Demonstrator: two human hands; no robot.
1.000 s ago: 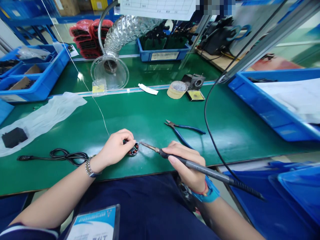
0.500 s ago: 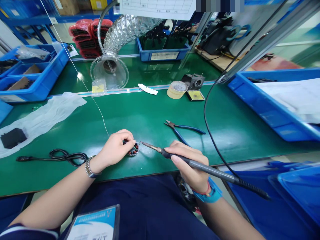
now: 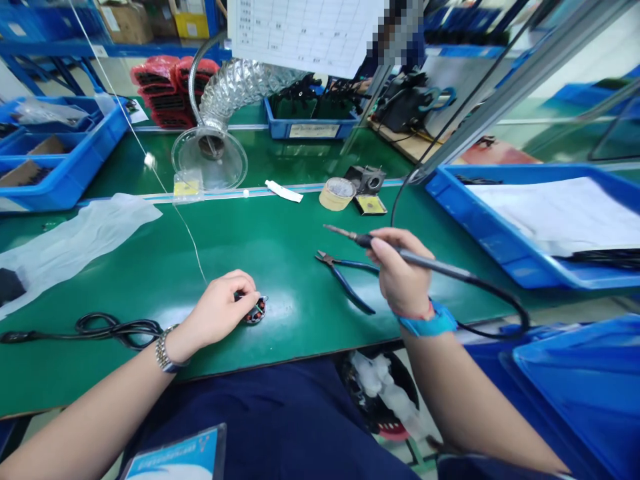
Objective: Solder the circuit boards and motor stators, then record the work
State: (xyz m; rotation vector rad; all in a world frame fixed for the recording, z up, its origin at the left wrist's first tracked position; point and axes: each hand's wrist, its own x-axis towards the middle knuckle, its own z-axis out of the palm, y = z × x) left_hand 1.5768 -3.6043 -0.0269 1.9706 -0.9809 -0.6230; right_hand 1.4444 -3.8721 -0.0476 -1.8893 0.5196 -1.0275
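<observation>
My left hand (image 3: 223,308) is closed, thumb and fingertips pinching a small round part with red coils (image 3: 257,312) low over the green bench. The fingers cover its left side. A thin solder wire (image 3: 193,238) runs down to the back of this hand; whether the fingers hold it is hidden. In my right hand (image 3: 406,270) is a soldering iron (image 3: 447,269), its bare tip pointing left, up and apart from the round part. Just below that tip lies a pair of blue-handled cutting pliers (image 3: 345,285), jaws apart.
A fume-extraction hood (image 3: 237,160), a roll of tape (image 3: 336,195) and a soldering iron stand (image 3: 367,181) stand along the back. Blue bins (image 3: 95,160) flank both sides. A coiled black cable (image 3: 117,330) lies at left. The iron's cord loops on the right.
My right hand has lifted the soldering iron away from the round part, up and to the right. My left hand keeps its pinch on the part. The view has shifted slightly.
</observation>
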